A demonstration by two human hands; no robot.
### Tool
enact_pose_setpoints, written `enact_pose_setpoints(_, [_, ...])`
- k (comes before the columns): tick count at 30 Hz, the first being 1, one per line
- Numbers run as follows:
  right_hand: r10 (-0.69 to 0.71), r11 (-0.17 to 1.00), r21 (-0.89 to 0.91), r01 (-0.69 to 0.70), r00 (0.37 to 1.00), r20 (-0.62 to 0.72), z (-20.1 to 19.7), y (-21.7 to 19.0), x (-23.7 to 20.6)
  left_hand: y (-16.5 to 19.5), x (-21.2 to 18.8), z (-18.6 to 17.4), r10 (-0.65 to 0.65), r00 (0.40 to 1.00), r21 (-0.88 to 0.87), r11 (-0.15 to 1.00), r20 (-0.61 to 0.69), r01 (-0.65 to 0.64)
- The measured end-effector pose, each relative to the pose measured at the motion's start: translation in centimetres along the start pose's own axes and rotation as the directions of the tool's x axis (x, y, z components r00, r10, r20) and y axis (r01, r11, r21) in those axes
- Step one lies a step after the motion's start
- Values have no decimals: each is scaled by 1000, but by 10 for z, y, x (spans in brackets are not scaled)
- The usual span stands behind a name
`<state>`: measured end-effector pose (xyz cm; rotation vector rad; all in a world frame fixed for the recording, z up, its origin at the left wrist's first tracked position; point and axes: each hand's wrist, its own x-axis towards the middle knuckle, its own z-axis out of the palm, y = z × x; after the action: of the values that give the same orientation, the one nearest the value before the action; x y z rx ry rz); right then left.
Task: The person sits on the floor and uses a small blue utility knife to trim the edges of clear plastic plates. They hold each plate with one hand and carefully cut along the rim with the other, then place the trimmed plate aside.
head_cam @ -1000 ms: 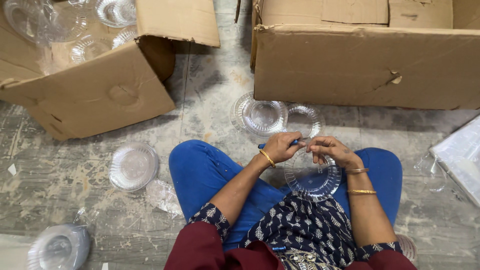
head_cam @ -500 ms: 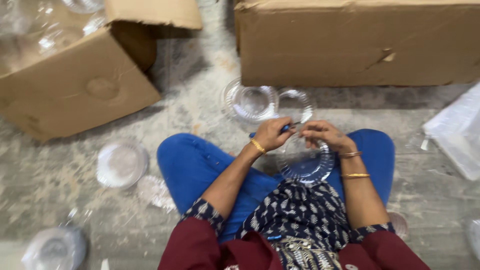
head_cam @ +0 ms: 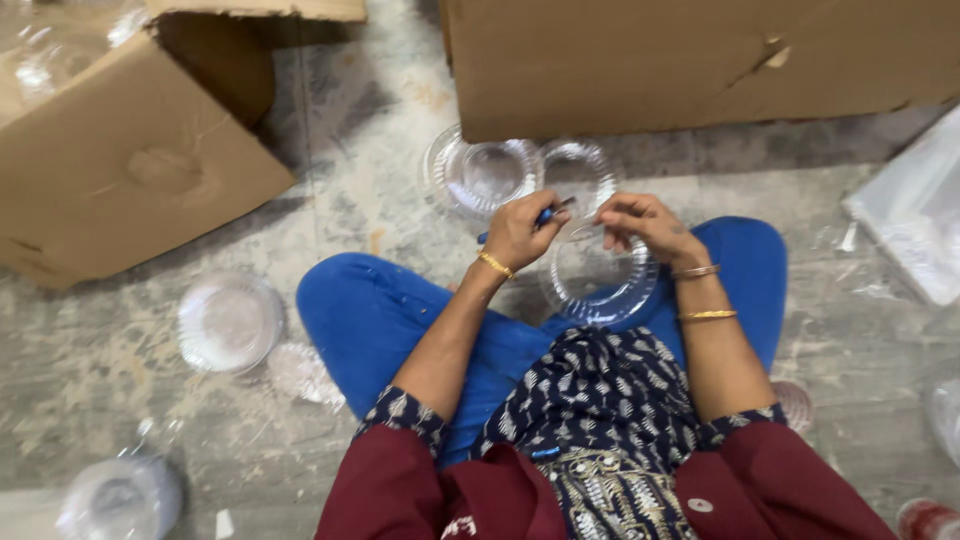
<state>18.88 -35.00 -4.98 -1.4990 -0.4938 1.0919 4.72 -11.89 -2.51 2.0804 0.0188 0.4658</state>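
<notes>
A seated person, seen from above, legs in blue crossed on a scuffed grey floor (head_cam: 350,150). The left hand (head_cam: 525,232) is curled closed around a thin blue tool (head_cam: 545,215), whose tip points right toward the other hand and whose blunt end shows at the hand's left side. The right hand (head_cam: 640,222) has its fingers bent and pinched together at the far rim of a clear ribbed bowl (head_cam: 598,285); whether they grip the rim itself or something small on it cannot be told. The bowl rests on the lap, between the two forearms, its open side facing up. Just beyond the hands, two more clear dishes lie on the floor: a larger dish (head_cam: 482,175) to the left and a smaller dish (head_cam: 580,170) touching it on the right, both close to the near wall of the far box (head_cam: 700,70), a large brown carton. A second carton, the left box (head_cam: 130,170), lies tipped at far left, with clear ware visible through its open top. To the left of the knee sits a white lid (head_cam: 230,322), with a crumpled film (head_cam: 303,372) just beside it, and a clear tub (head_cam: 120,498) lies at the near left corner. A clear tray (head_cam: 915,215) lies at the right edge.
</notes>
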Motion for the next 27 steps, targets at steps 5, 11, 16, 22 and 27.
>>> enact_pose_setpoints(5, [1, 998, -56, -4, 999, -53, -1, 2, -2, 4, 0, -5, -80, 997, 61, 995, -8, 80])
enact_pose_setpoints(11, [-71, 996, 53, 70, 998, -1, -5, 7, -6, 13, 3, -4, -142, 977, 106, 986, 157, 126])
enact_pose_setpoints(16, [-46, 997, 56, 46, 999, 1, -2, 3, -7, 12, 2, -5, -158, 970, 137, 982, 184, 134])
enact_pose_setpoints(22, [-15, 999, 49, 14, 1000, 25, -4, -2, -13, 12, 5, 2, -188, 947, 133, 979, 261, 157])
enact_pose_setpoints(27, [12, 1000, -21, -11, 999, 53, 0, -6, -13, 10, 1, 2, -168, 944, 103, 984, 284, 144])
